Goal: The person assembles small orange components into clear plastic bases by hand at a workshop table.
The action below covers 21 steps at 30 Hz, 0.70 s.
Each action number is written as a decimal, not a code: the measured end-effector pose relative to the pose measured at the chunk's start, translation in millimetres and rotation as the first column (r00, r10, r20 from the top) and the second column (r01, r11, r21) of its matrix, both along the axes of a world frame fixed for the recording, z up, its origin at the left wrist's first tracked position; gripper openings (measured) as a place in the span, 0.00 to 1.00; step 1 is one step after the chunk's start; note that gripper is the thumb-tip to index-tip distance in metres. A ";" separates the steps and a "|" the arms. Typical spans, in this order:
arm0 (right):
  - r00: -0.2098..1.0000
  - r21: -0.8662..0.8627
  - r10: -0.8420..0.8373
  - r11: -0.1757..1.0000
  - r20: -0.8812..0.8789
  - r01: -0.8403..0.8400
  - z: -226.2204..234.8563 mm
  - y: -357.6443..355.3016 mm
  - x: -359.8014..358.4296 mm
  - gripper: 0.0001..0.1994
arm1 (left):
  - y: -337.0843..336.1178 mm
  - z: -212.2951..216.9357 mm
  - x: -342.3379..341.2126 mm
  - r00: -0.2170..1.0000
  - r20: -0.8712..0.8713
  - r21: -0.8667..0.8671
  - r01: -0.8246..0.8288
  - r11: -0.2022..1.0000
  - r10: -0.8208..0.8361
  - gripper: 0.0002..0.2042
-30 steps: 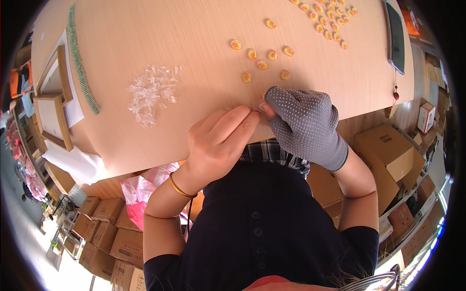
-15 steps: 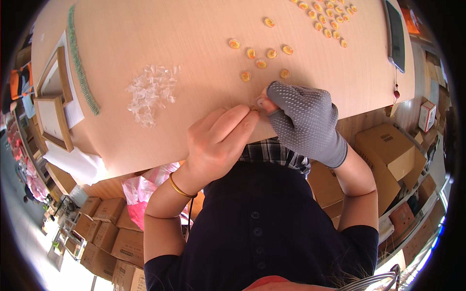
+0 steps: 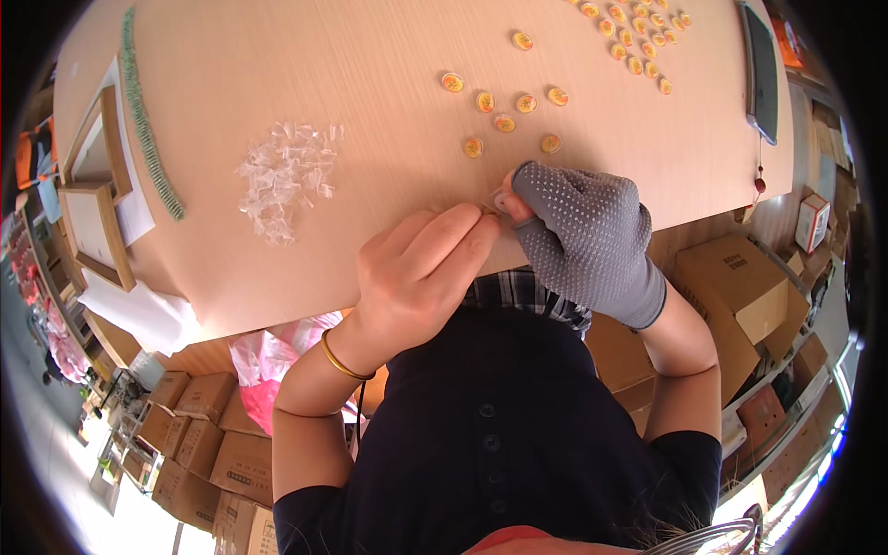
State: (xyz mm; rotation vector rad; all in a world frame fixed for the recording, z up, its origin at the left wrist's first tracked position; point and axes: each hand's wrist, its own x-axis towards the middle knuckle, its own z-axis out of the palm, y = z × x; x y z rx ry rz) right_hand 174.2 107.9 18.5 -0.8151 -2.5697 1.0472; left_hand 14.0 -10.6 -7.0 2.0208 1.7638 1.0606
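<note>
My left hand (image 3: 421,273), bare with a gold bangle at the wrist, is closed in a pinch over the table's near edge. A tiny yellowish bit shows at its fingertips, too small to name. Meeting it from the other side, my right hand (image 3: 592,236) wears a grey dotted glove that leaves the thumb and fingertip bare. It pinches a small clear plastic piece (image 3: 491,200), partly hidden by the fingers. Just beyond my hands lie several yellow-orange oval pieces (image 3: 504,123). To their left is a loose pile of small clear plastic pieces (image 3: 287,180).
More yellow ovals (image 3: 635,65) are grouped at the far right. A dark phone-like device (image 3: 760,79) rests at the table's right edge. On the left are a green beaded strand (image 3: 143,120) and wooden frames (image 3: 113,236). Cardboard boxes (image 3: 735,287) stand beside the table.
My hands stay pinched together at nearly the same spot. The clear piece between the fingertips shows more now. The view has shifted slightly, and the ovals lie unchanged on the table.
</note>
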 end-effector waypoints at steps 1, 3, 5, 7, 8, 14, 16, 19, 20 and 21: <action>1.000 0.034 0.012 0.999 -0.014 -0.011 -1.1 -0.1 0.3 0.10 | 0.4 -3.3 -0.4 1.000 -0.021 0.041 0.004 0.999 -0.003 0.12; 1.000 0.046 0.026 0.999 0.003 -0.026 -0.2 -0.9 1.1 0.10 | 0.2 -6.8 -0.7 0.999 -0.042 0.080 0.008 0.997 -0.005 0.14; 0.999 0.058 0.040 0.997 0.019 -0.041 0.3 -2.3 1.1 0.10 | -0.2 -9.0 -1.1 0.999 -0.031 0.084 0.014 0.996 -0.011 0.14; 0.999 0.021 0.024 0.999 0.043 -0.025 5.6 -3.4 1.9 0.07 | -0.1 -5.5 0.0 0.999 -0.032 0.087 0.013 0.996 -0.011 0.15; 0.999 0.025 0.023 0.999 0.041 -0.025 7.4 -2.9 2.1 0.07 | -0.1 -3.7 0.6 1.000 -0.030 0.086 0.013 0.996 -0.010 0.15; 0.999 0.014 0.028 0.999 0.035 -0.029 4.3 -3.9 0.5 0.05 | -1.3 -7.0 -0.2 0.999 -0.034 0.089 0.007 0.996 -0.004 0.14; 0.999 -0.010 -0.035 0.999 0.000 0.035 2.2 -3.5 -0.6 0.05 | 1.1 -4.8 -0.4 0.999 -0.044 0.089 0.012 0.996 -0.008 0.13; 0.997 0.004 -0.074 0.997 -0.030 0.074 -4.5 -5.5 1.8 0.06 | 1.8 -2.9 0.4 0.998 -0.060 0.086 0.013 0.996 -0.008 0.13; 0.997 0.005 -0.076 0.997 -0.030 0.076 -3.6 -5.2 1.5 0.06 | 1.6 -2.9 0.7 0.998 -0.065 0.084 0.010 0.996 -0.005 0.13; 0.998 0.000 -0.062 0.998 -0.001 0.062 -1.4 -4.4 0.5 0.06 | 1.4 -3.3 0.6 0.998 -0.065 0.084 0.011 0.996 -0.005 0.13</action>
